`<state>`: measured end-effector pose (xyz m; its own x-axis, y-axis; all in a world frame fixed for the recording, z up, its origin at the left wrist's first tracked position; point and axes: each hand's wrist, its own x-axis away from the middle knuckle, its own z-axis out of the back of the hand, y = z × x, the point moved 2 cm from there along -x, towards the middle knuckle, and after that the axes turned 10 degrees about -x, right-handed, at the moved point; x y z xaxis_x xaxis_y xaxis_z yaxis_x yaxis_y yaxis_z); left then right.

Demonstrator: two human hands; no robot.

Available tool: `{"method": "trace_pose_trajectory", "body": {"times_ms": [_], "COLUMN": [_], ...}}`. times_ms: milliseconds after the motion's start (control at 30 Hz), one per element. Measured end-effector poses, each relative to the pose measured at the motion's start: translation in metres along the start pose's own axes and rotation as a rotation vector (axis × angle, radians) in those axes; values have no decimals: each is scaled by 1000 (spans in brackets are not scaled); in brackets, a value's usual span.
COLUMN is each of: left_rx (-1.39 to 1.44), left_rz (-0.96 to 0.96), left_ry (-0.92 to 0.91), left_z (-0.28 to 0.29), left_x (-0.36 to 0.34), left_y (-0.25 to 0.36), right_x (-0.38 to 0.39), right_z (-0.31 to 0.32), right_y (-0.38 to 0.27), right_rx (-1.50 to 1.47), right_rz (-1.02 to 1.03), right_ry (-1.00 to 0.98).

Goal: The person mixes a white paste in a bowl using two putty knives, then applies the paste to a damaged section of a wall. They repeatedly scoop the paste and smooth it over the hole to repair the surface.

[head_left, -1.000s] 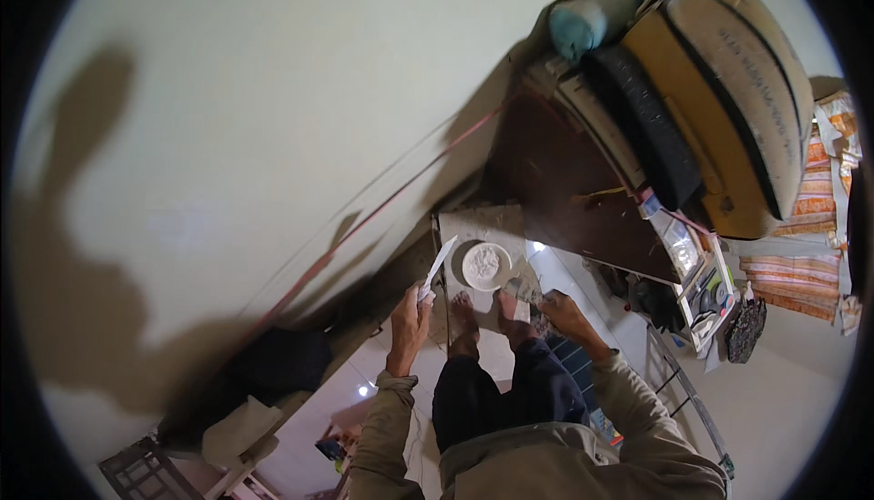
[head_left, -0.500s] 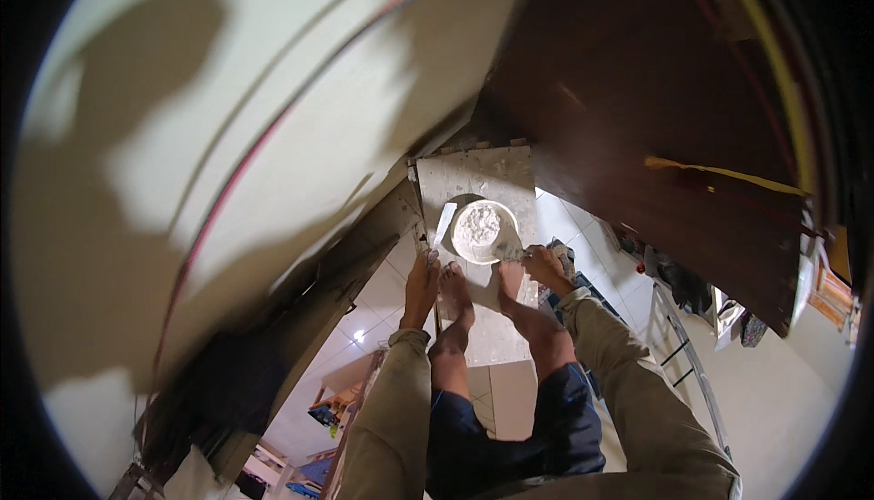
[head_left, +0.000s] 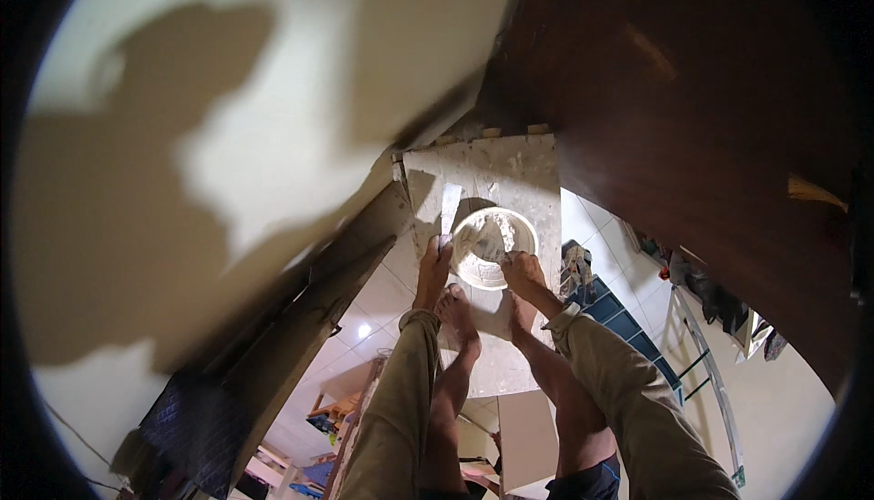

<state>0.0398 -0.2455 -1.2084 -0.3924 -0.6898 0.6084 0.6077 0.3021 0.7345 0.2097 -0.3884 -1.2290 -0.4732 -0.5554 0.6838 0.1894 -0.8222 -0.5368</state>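
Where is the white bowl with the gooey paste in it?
In the head view the white bowl sits near the middle, on a paste-stained board just ahead of the person's bare feet. The right hand grips its near rim; the left hand is beside it with a flat scraper.

A cream wall point(head_left: 273, 72) is taking up the left, with a dark shadow point(head_left: 137, 190) lying across it; a brown wooden door point(head_left: 692, 117) is standing at right (its edge bending with the lens), and a white tiled floor point(head_left: 391, 281) is showing below
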Motion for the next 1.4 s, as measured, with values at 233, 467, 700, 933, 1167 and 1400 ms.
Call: {"method": "trace_pose_trajectory", "body": {"times_ms": [233, 467, 700, 933, 1167, 1400], "left_rx": [-5, -165, 20, -9, -228, -190], "left_rz": [13, -5, 93, 135, -60, -237], "left_ry": [20, 51, -9, -54, 24, 127], "left_z": [-4, 1, 0, 15, 56, 90], "left_x": [-9, -18, -18, -21, 5, 118], "left_y": [-18, -20, -26, -24, 9, 67], "right_x": [9, 5, 7, 3, 27, 140], "right_z": [2, 6, 18, 39, 80, 165], "right_y": [-33, 12, 8, -1, 19, -63], "right_rx": [119, -292, -294, -191, -541, -759], "right_rz": [-12, 91, 181, 105, 36, 4], "right_ry": [-23, -199, -237, -362, -415, -434]}}
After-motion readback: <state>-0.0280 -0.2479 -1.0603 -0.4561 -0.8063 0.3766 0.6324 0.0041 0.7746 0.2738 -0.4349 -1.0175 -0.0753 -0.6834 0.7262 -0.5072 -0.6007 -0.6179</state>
